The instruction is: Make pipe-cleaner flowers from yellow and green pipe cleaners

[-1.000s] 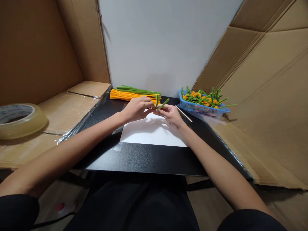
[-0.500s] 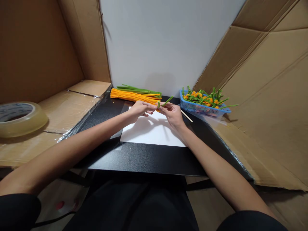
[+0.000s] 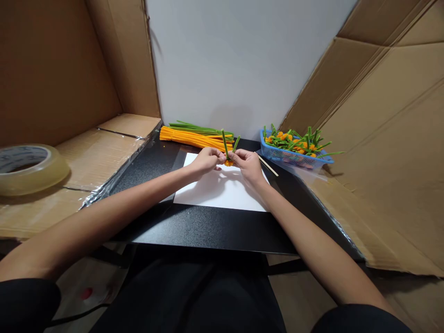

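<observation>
Both hands meet above a white sheet of paper (image 3: 215,192) on the black table, closed round one small pipe-cleaner piece. This pipe-cleaner carrot (image 3: 228,163) has a little orange body low down and two green ends rising in a V. My left hand (image 3: 208,161) pinches it from the left, thumb and forefinger at the base of the green. From the right, my right hand (image 3: 248,164) grips the same spot with its fingertips. The fingers cover part of the orange body.
Behind the hands lie bundles of orange pipe cleaners (image 3: 190,138) and green pipe cleaners (image 3: 197,127). A blue basket (image 3: 294,158) at the back right holds several orange-and-green pieces. A thin wooden stick (image 3: 268,165) lies near it. Clear tape (image 3: 52,171) rests on cardboard at left.
The green ends, earlier tilted right with one end bent short, now stand up in a V. The orange body has come into view below the fingers. My left hand has shifted slightly right.
</observation>
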A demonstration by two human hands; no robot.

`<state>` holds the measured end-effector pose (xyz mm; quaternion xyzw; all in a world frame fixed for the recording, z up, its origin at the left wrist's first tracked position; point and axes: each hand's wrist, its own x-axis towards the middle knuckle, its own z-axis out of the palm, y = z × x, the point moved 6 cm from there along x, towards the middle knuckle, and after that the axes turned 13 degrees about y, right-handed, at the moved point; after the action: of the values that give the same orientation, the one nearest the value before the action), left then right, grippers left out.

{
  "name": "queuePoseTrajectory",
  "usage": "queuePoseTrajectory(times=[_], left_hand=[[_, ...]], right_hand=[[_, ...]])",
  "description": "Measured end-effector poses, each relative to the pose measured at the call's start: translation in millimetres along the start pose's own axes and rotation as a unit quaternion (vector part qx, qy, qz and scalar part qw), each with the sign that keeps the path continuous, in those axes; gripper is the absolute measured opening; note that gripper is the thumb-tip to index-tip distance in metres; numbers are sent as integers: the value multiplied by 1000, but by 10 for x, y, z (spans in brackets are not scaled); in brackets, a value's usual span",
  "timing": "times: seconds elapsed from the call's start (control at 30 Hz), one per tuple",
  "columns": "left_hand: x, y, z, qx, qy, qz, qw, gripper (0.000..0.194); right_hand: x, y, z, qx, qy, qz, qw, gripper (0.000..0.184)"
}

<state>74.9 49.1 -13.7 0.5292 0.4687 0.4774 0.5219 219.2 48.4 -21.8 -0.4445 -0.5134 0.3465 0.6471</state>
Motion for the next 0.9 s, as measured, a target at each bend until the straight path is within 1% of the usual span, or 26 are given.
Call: queuePoseTrajectory(times=[0.17,0.33,0.43,0.53,0.7,0.77,0.83,0.9], left_hand=[[10,-37,-19,8,9,-18,1000,12],[35,-95,-66,-3,25,-71,997,7],[35,-103,-63,-14,28,-59,998,7],[33,-125,-43,-23,28,-39,999,7],[72,-248,-42,2,55,-38,998,11],[110,-264,-53,24,51,-14,998,15],[149,-228,-66,76,32,41,996,20],[171,-164,-74,150,9,104,983,25]], right_hand=[[-39,44,11,-6,-8,15,1000,43],[-34,58,0,13,-37,23,999,39],[-23,58,3,15,-55,18,998,39],[-27,85,26,20,-74,38,996,40],[-49,133,62,31,-64,62,996,41],[-51,142,64,33,-52,63,996,43],[-45,138,51,27,-40,58,997,44],[-33,120,31,5,-35,40,999,44]])
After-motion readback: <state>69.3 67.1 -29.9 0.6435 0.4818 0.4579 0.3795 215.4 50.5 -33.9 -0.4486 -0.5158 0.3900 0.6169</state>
